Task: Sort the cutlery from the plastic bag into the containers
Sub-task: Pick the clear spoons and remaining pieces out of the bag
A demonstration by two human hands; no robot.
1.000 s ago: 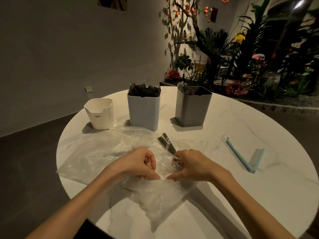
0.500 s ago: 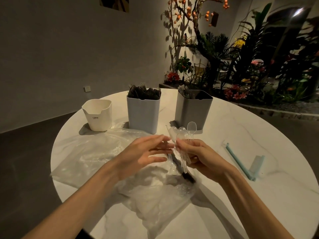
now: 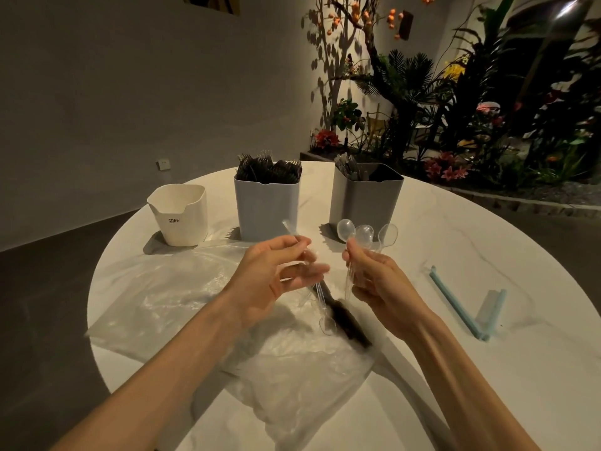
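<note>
Right hand (image 3: 374, 275) around 3 clear spoons (image 3: 364, 236), left hand (image 3: 273, 275) pinching another above the plastic bag (image 3: 182, 294)

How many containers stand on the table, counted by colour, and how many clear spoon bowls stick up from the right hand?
White container: 1
Light blue-grey container: 1
Dark grey container: 1
Clear spoon bowls above the right hand: 3
Total: 6

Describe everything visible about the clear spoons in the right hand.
The clear spoons are see-through plastic, three rounded bowls fanned out side by side above the right hand, which pinches their thin handles in a bunch. The handles run down through the grip and show below it. They are held upright over the plastic bag, in front of the dark grey container.
</note>
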